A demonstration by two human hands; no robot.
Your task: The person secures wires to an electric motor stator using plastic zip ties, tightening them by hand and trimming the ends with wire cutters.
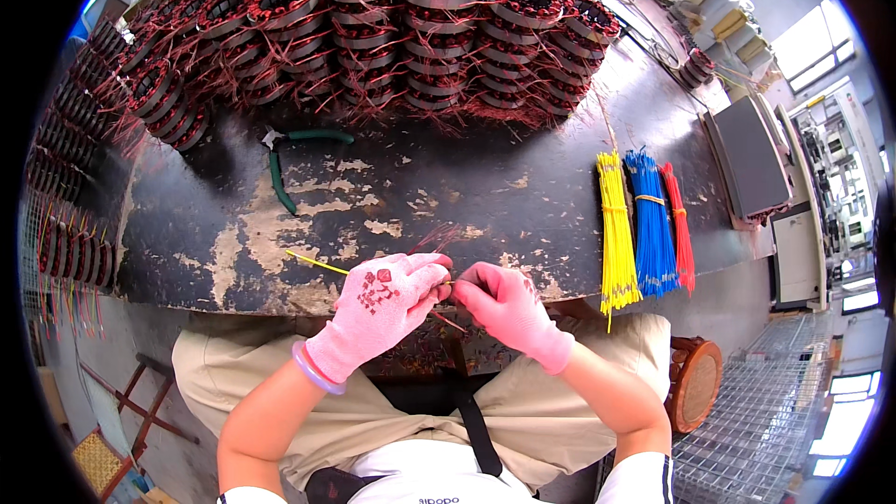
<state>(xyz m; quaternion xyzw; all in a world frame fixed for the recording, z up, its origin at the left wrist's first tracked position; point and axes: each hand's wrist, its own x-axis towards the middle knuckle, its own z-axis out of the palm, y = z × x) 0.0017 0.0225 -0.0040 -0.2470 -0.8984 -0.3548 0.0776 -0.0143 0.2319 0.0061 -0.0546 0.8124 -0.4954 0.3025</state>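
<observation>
Both my hands wear pink gloves and meet at the table's near edge. My left hand [381,299] is closed, and a yellow wire [317,262] sticks out from it to the left. Its other end is hidden by the glove. My right hand [509,308] is pinched close to the left fingertips; whatever lies between its fingers is too small and covered to name. Thin dark-red wires [441,239] fan out just beyond the fingers, and a short reddish strand [448,322] hangs below them.
Tall stacks of wire-wound stator rings [439,47] fill the far side of the worn black table [448,163]. Green-handled cutters [279,168] lie at left. Yellow [613,233], blue [652,233] and red [679,233] wire bundles lie at right. A wooden stool [695,383] stands beside my leg.
</observation>
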